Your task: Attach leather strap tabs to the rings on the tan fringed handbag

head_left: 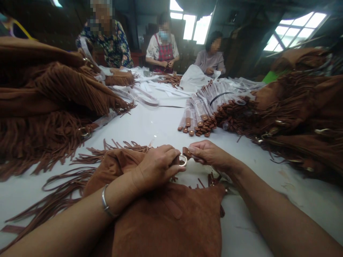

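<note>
A brown suede fringed bag point(166, 217) lies on the white table point(150, 125) right in front of me. My left hand point(158, 166) is closed on the bag's top edge, pinching a silver metal ring point(183, 160). My right hand point(210, 155) is closed on the end of a brown strap point(187, 152), which it holds against that ring. A silver bangle sits on my left wrist. The bag's fringe point(61, 185) spreads out to the left across the table.
Heaps of the same fringed bags rise at the left point(45, 103) and the right point(300, 114). A pile of wrapped brown straps point(203, 114) lies mid-table. Three other people point(163, 46) work at the far end among white plastic bags point(195, 80).
</note>
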`<state>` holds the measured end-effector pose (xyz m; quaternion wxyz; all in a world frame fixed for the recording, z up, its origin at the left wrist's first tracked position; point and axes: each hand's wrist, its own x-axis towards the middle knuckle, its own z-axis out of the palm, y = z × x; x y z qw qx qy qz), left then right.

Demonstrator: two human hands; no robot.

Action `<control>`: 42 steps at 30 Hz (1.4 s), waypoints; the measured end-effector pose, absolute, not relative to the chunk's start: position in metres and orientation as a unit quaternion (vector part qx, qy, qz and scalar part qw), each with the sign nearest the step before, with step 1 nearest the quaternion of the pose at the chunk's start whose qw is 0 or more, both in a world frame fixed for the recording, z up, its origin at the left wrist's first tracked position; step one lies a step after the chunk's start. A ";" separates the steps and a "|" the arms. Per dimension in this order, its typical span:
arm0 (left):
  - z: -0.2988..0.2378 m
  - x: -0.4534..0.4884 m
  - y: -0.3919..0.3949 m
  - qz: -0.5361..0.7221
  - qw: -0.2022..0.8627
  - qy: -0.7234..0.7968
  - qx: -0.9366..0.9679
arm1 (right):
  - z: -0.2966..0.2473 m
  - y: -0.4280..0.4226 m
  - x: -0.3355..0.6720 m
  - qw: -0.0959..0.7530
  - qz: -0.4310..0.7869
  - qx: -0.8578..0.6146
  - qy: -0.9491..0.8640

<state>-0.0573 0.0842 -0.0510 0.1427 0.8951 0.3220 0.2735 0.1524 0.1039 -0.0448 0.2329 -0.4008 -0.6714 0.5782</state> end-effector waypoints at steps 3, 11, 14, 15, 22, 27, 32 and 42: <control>-0.052 -0.057 0.085 0.289 0.145 0.317 0.892 | -0.047 0.106 0.152 0.251 0.583 -0.408 -0.656; -0.056 -0.058 0.086 0.332 0.144 0.303 0.881 | -0.058 0.106 0.152 0.247 0.619 -0.396 -0.631; -0.055 -0.058 0.085 0.333 0.144 0.298 0.883 | -0.058 0.106 0.152 0.253 0.640 -0.400 -0.605; -0.054 -0.058 0.085 0.331 0.143 0.295 0.885 | -0.058 0.106 0.152 0.257 0.645 -0.404 -0.595; -0.054 -0.058 0.084 0.312 0.142 0.288 0.894 | -0.057 0.109 0.152 0.255 0.655 -0.393 -0.593; -0.053 -0.057 0.084 0.296 0.149 0.285 0.899 | -0.057 0.110 0.153 0.236 0.676 -0.365 -0.595; -0.049 -0.058 0.084 0.250 0.157 0.279 0.914 | -0.052 0.114 0.158 0.205 0.674 -0.356 -0.613; -0.046 -0.059 0.084 0.222 0.169 0.253 0.926 | -0.050 0.111 0.165 0.142 0.678 -0.326 -0.643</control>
